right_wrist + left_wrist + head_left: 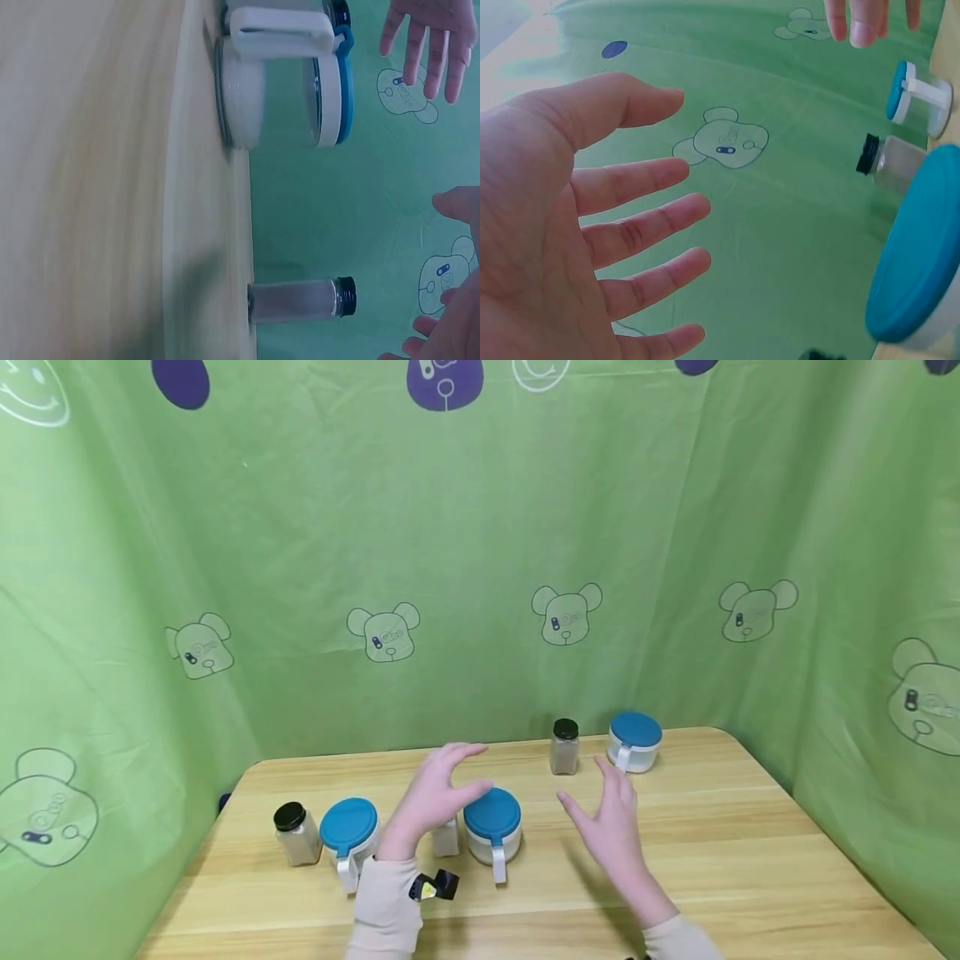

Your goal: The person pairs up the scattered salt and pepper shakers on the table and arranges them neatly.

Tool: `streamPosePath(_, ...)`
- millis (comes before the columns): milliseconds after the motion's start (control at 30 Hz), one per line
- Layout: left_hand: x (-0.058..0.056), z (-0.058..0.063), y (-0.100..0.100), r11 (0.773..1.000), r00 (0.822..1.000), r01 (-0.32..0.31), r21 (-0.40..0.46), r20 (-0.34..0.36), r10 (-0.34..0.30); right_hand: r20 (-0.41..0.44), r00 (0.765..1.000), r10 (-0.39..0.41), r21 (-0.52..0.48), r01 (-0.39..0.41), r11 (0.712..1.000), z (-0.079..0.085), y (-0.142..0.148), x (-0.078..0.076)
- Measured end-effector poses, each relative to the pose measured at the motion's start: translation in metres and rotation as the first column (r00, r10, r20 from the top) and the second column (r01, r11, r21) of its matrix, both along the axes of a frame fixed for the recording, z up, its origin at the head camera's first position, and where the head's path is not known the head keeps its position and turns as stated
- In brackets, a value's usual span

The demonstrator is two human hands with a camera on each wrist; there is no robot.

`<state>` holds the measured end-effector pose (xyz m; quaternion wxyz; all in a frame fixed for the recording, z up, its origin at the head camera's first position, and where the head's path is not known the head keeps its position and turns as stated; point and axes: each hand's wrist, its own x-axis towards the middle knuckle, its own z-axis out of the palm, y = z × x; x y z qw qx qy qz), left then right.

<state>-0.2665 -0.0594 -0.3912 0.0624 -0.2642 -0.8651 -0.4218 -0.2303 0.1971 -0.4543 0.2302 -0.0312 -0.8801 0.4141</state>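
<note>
My left hand (pixel 433 795) hovers over the table's middle, fingers spread and holding nothing. Below it, a small jar (pixel 446 838) is partly hidden by the hand. Just right of that stands a blue-lidded jar with a white handle (pixel 492 827). My right hand (pixel 611 827) is raised in the air, thumb and fingers apart, also holding nothing. Beyond its fingertips, at the back, are a black-capped jar (pixel 564 747) and another blue-lidded jar (pixel 634 743). The left wrist view shows the left palm (pixel 525 225) with straight, separated fingers.
At the left of the wooden table (pixel 720 852) stand a black-capped jar (pixel 297 835) and a blue-lidded handled jar (pixel 349 831), the latter partly behind the left forearm. A green curtain (pixel 480 527) with bear prints surrounds the table's back and sides.
</note>
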Motion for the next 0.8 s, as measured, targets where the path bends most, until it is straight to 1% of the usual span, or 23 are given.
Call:
streamPosePath(167, 0.000, 0.001, 0.011, 1.000, 1.000, 0.003, 0.031, 0.027, -0.004, -0.038, 0.999, 0.011, 0.040, -0.009, 0.999, -0.002, 0.007, -0.002)
streamPosePath(367, 0.001, 0.000, 0.028, 0.998, 0.999, 0.020, 0.066, 0.027, -0.022, -0.059, 0.998, 0.026, 0.104, -0.020, 0.994, -0.007, 0.016, -0.006)
streamPosePath(500, 0.001, -0.002, 0.040, 0.996, 0.999, 0.001, 0.090, 0.046, -0.005, -0.085, 0.996, 0.036, 0.124, -0.025, 0.992, -0.009, 0.022, -0.010)
streamPosePath(633, -0.003, -0.006, 0.052, 0.992, 0.998, -0.014, 0.123, 0.062, 0.006, -0.119, 0.992, 0.049, 0.141, -0.032, 0.990, -0.009, 0.027, -0.016)
streamPosePath(800, -0.008, -0.013, 0.067, 0.983, 0.996, -0.032, 0.182, 0.087, 0.016, -0.124, 0.991, 0.047, 0.156, -0.027, 0.987, -0.004, 0.032, -0.023)
